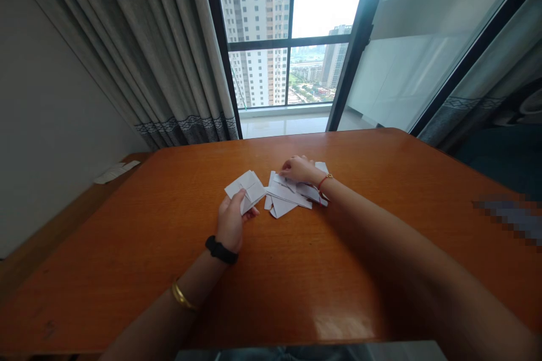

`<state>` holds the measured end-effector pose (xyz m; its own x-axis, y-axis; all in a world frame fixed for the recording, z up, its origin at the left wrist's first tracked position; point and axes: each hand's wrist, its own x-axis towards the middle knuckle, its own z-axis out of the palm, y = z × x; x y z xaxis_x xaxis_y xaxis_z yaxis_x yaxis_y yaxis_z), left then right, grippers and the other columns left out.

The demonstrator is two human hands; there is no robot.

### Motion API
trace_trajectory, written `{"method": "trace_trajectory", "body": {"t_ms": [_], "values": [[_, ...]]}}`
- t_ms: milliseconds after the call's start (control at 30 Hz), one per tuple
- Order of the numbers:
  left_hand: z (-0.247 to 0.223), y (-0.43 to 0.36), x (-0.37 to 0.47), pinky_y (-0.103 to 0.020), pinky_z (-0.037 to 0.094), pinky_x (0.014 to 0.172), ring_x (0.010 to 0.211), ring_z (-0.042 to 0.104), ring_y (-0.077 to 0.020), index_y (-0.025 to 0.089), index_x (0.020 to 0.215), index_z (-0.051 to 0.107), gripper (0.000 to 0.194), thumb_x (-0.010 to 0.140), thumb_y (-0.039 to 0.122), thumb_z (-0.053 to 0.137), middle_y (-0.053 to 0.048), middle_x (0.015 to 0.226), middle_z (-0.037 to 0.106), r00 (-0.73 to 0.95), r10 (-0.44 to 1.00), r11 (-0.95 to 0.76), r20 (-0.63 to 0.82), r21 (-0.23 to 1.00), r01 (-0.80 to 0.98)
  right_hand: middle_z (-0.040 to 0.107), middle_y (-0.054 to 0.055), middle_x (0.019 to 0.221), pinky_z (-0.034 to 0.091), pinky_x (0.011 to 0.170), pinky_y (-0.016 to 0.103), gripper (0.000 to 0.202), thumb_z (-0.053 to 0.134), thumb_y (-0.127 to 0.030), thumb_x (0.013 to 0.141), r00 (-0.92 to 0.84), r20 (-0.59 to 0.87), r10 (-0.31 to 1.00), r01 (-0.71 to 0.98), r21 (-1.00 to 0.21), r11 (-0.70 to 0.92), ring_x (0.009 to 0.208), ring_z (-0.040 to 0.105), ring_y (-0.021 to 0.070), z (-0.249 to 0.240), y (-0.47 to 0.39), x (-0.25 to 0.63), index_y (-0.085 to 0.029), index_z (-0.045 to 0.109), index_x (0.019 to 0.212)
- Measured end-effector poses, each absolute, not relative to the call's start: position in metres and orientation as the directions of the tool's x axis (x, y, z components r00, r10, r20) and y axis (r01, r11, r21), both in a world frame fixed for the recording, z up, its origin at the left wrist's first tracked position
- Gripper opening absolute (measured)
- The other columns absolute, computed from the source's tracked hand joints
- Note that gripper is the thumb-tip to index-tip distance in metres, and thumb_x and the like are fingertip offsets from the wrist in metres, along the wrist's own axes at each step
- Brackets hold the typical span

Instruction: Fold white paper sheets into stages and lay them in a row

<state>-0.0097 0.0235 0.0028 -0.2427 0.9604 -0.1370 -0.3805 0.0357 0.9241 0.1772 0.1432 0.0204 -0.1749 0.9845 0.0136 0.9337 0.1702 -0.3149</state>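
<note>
White folded papers (250,187) are held in my left hand (232,220), the thumb lying on top of them and the fingers underneath. To their right, a loose pile of white paper pieces (284,203) lies overlapping at various angles on the wooden table. My right hand (298,170) is over the back of this pile, its fingers bent down at the papers. The fingertips are too small and hidden to show what they grip. Part of the pile is covered by my right hand and wrist.
The brown tabletop (169,271) stretches around the papers. More white paper (116,171) lies at the far left edge. A blurred patch (514,217) is at the right. Grey curtains (161,51) and a window are beyond the table.
</note>
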Motion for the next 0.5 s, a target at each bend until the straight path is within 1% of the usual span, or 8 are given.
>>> {"method": "trace_trajectory", "body": {"t_ms": [67, 100, 167, 233, 333, 400, 433, 500], "values": [[0.002, 0.024, -0.010, -0.021, 0.046, 0.043, 0.044, 0.054, -0.0093, 0.013, 0.091, 0.057, 0.028, 0.072, 0.033, 0.064, -0.001, 0.067, 0.064, -0.242, 0.959, 0.045, -0.146, 0.924, -0.379, 0.064, 0.011, 0.107, 0.038, 0.084, 0.044, 0.033, 0.073, -0.052, 0.062, -0.165, -0.027, 0.986, 0.925, -0.350, 0.146, 0.102, 0.053, 0.0343, 0.015, 0.158, 0.171, -0.024, 0.073, 0.079], [0.002, 0.023, -0.010, -0.021, 0.046, 0.043, 0.044, 0.054, -0.0095, 0.013, 0.091, 0.057, 0.028, 0.072, 0.033, 0.065, -0.001, 0.068, 0.064, -0.239, 0.960, 0.047, -0.147, 0.924, -0.380, 0.065, 0.011, 0.103, 0.039, 0.083, 0.043, 0.035, 0.078, -0.051, 0.054, -0.165, -0.037, 0.986, 0.917, -0.373, 0.140, 0.100, 0.054, 0.0336, 0.013, 0.161, 0.169, -0.023, 0.073, 0.075], [0.000, 0.023, -0.009, -0.021, 0.046, 0.044, 0.046, 0.054, -0.0098, 0.013, 0.092, 0.058, 0.029, 0.072, 0.033, 0.065, -0.001, 0.071, 0.065, -0.230, 0.962, 0.052, -0.150, 0.921, -0.387, 0.068, 0.008, 0.092, 0.041, 0.080, 0.040, 0.033, 0.083, -0.045, 0.049, -0.166, -0.028, 0.986, 0.893, -0.429, 0.138, 0.092, 0.058, 0.0299, 0.011, 0.162, 0.164, -0.021, 0.071, 0.069], [-0.002, 0.023, -0.009, -0.022, 0.047, 0.045, 0.049, 0.056, -0.0105, 0.013, 0.095, 0.060, 0.031, 0.072, 0.033, 0.066, -0.002, 0.073, 0.066, -0.209, 0.966, 0.061, -0.154, 0.918, -0.391, 0.068, 0.006, 0.084, 0.043, 0.077, 0.036, 0.028, 0.079, -0.042, 0.057, -0.150, 0.026, 0.988, 0.856, -0.497, 0.143, 0.085, 0.060, 0.0248, 0.012, 0.157, 0.163, -0.020, 0.069, 0.071], [-0.005, 0.022, -0.007, -0.021, 0.046, 0.047, 0.059, 0.060, -0.0128, 0.013, 0.099, 0.061, 0.035, 0.073, 0.035, 0.068, -0.005, 0.083, 0.068, -0.153, 0.983, 0.041, -0.104, 0.929, -0.367, 0.068, 0.006, 0.096, 0.045, 0.076, 0.032, 0.028, 0.058, -0.043, 0.080, -0.068, 0.170, 0.983, 0.797, -0.583, 0.156, 0.087, 0.060, 0.0194, 0.022, 0.147, 0.168, -0.019, 0.066, 0.092], [-0.006, 0.022, -0.005, -0.020, 0.045, 0.050, 0.068, 0.062, -0.0145, 0.013, 0.099, 0.063, 0.034, 0.075, 0.037, 0.068, -0.007, 0.092, 0.069, -0.089, 0.996, -0.006, -0.027, 0.937, -0.351, 0.066, 0.007, 0.103, 0.046, 0.075, 0.030, 0.029, 0.052, -0.041, 0.084, 0.031, 0.289, 0.957, 0.649, -0.734, 0.201, 0.089, 0.060, 0.0170, 0.030, 0.134, 0.174, -0.018, 0.062, 0.099], [-0.005, 0.021, -0.004, -0.021, 0.047, 0.054, 0.073, 0.063, -0.0156, 0.013, 0.099, 0.064, 0.034, 0.076, 0.037, 0.068, -0.008, 0.096, 0.069, -0.051, 0.999, -0.030, 0.013, 0.937, -0.349, 0.066, 0.007, 0.101, 0.046, 0.074, 0.029, 0.029, 0.055, -0.040, 0.082, 0.078, 0.315, 0.946, 0.510, -0.828, 0.234, 0.086, 0.060, 0.0160, 0.033, 0.125, 0.176, -0.017, 0.062, 0.098], [-0.002, 0.018, -0.001, -0.024, 0.050, 0.068, 0.085, 0.064, -0.0178, 0.014, 0.103, 0.063, 0.034, 0.077, 0.036, 0.068, -0.009, 0.103, 0.068, 0.017, 0.997, -0.065, 0.076, 0.931, -0.360, 0.066, 0.005, 0.088, 0.047, 0.067, 0.028, 0.029, 0.068, -0.038, 0.071, 0.115, 0.270, 0.956, 0.167, -0.954, 0.249, 0.074, 0.059, 0.0140, 0.037, 0.102, 0.181, -0.016, 0.062, 0.089]]}}
